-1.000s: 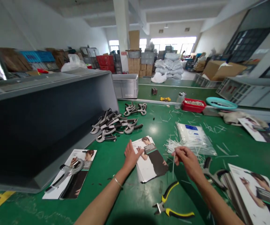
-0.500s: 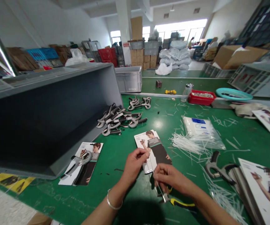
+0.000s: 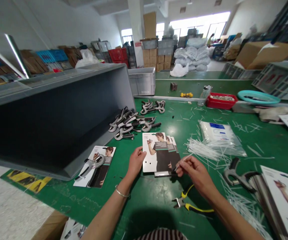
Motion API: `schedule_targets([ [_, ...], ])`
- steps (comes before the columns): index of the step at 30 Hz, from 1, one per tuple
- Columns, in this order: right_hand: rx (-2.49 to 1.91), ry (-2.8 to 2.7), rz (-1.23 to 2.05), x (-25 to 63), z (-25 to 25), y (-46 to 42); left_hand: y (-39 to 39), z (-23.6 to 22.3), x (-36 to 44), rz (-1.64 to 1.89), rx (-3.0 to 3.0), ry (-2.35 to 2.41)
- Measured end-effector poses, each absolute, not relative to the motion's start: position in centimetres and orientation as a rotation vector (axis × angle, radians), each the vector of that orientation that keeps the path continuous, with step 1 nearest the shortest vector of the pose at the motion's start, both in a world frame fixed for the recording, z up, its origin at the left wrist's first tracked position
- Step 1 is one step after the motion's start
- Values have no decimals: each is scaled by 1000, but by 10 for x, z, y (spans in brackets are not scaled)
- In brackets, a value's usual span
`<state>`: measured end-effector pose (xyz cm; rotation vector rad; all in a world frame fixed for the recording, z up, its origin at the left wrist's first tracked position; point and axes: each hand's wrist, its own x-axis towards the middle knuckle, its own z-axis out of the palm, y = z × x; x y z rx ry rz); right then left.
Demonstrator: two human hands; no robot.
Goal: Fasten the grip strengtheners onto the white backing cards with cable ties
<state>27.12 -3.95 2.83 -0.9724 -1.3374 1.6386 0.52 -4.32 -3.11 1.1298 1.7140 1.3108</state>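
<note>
My left hand point(image 3: 136, 162) pinches the left edge of a printed backing card point(image 3: 149, 163), thumb on its face. That card lies over several more cards point(image 3: 174, 157), fanned out to its right. Between the fingertips of my right hand point(image 3: 192, 170) is a thin white cable tie point(image 3: 182, 160), beside the stack's lower right corner. Below that hand, yellow-and-black cutting pliers point(image 3: 181, 202) lie on the table with jaws apart. To the left, a grey-and-black hand grip trainer point(image 3: 94, 164) rests on another card point(image 3: 106, 171).
A large grey crate point(image 3: 91, 75) lies on its side at left, near a heap of hand grips point(image 3: 131, 123). Loose cable ties point(image 3: 203, 150) and their bag point(image 3: 217, 136) are at right. A card stack point(image 3: 281, 200) and red tray point(image 3: 221, 101) stand farther right.
The top card has been shifted left and straightened, fanning the stack. My right hand has moved up and right, away from the pliers, which now show fully. The camera view has shifted slightly.
</note>
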Motion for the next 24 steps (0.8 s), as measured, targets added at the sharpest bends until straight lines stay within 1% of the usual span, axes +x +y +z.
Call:
schedule_targets([
  [3, -968, -1301, 1532, 253, 25, -23, -50, -24, -3, 1327, 1069, 1634],
  [9, -898, -1265, 1475, 196, 0, -3, -55, -10, -2, 1338, 991, 1547],
  [12, -898, -1297, 1425, 187, -10, -2, -59, -8, 5, 1432, 787, 1356],
  [15, -895, -1328, 1398, 188, -13, -3, -61, -20, 18, 1482, 560, 1235],
  [19, -907, -1400, 1358, 190, -13, -3, -58, -37, 31, 1452, 456, 1266],
  [24, -926, -1452, 1296, 189, -17, 0, -47, -29, 33, 1391, 613, 1354],
])
